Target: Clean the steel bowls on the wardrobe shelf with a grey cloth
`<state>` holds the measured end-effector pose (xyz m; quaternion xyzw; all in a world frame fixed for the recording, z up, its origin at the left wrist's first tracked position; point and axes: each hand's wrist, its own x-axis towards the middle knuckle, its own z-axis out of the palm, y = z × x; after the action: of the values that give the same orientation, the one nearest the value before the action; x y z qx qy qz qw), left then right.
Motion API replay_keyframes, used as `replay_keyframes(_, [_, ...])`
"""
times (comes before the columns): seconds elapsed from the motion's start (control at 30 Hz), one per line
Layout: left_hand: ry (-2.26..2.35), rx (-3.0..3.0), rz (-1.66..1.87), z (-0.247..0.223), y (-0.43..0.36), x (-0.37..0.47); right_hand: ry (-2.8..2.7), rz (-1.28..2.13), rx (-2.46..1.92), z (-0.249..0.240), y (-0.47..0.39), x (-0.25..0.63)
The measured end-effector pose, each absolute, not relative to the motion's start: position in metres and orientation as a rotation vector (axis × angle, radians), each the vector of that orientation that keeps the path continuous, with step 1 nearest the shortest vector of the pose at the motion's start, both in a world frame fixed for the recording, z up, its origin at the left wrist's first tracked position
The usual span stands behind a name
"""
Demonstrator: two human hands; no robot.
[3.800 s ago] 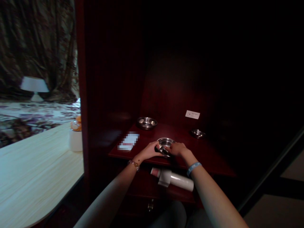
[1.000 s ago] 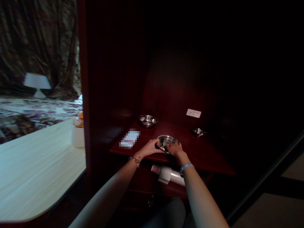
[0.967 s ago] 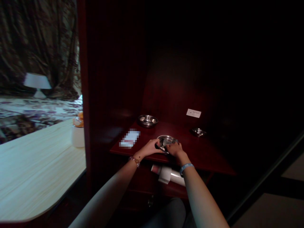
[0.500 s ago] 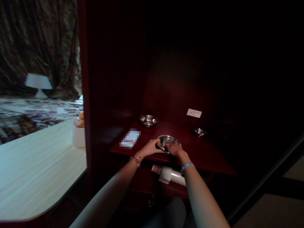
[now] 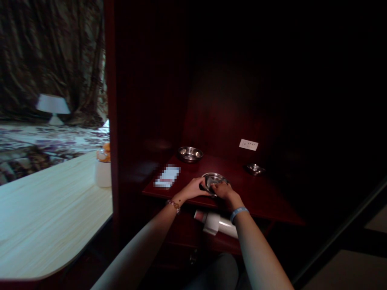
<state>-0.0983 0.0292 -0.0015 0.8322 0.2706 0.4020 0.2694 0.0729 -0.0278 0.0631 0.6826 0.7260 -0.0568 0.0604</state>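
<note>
A shiny metal bowl stands near the front edge of a dark red desk. My left hand grips its left rim, with the thumb and fingers spaced around the edge. Over the bowl's right side, my right hand dips its bent fingers inside; whatever they pinch is hidden. A second metal bowl sits at the back left. Farther right is a smaller metal bowl.
A pixelated pale item lies at the desk's left. Beneath the desktop, a white cylindrical object rests on a shelf. A wall socket is behind. Left of the partition, a light wooden table bears a white jar.
The whole view has shifted slightly, so everything appears a little farther right. Both hands keep their places at the bowl, and the right fingers stay inside it.
</note>
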Motion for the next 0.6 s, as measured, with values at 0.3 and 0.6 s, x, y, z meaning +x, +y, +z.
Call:
replay_keyframes(0.3, [0.751,2.234,1.056,-0.0014,0.0295,-0.0992,2.28,-0.263,2.117,0.0594,-0.029,0.0773])
replay_keyframes(0.6, [0.768,2.259,1.058,-0.0009,0.0285,-0.0996,2.328,-0.309,2.137,0.0569,-0.0277,0.0788])
